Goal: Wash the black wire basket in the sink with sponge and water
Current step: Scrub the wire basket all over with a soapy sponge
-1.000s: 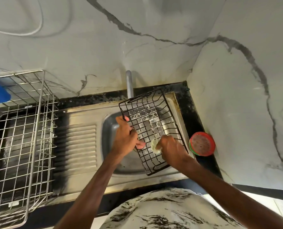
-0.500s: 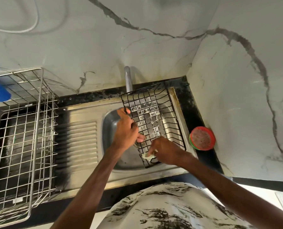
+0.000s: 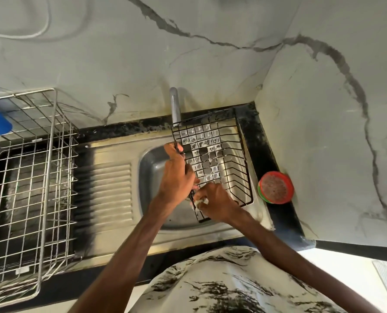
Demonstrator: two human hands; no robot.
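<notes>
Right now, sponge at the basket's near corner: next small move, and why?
Probably rub the sponge along the near rim of the black wire basket, toward its right corner. The right hand pinches it at the near-left corner, the left hand grips the left rim, and soapy film shows only mid-mesh.

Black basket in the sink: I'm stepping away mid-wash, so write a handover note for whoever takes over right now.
Hands: the left hand grips the left rim of the basket and holds it tilted over the sink, with its far end by the tap. The right hand pinches the sponge against the basket's near left corner.
Done: soapy film fills many cells of the mesh base.
Left: probably the right side wires and rim, then a rinse. No running water shows.
</notes>
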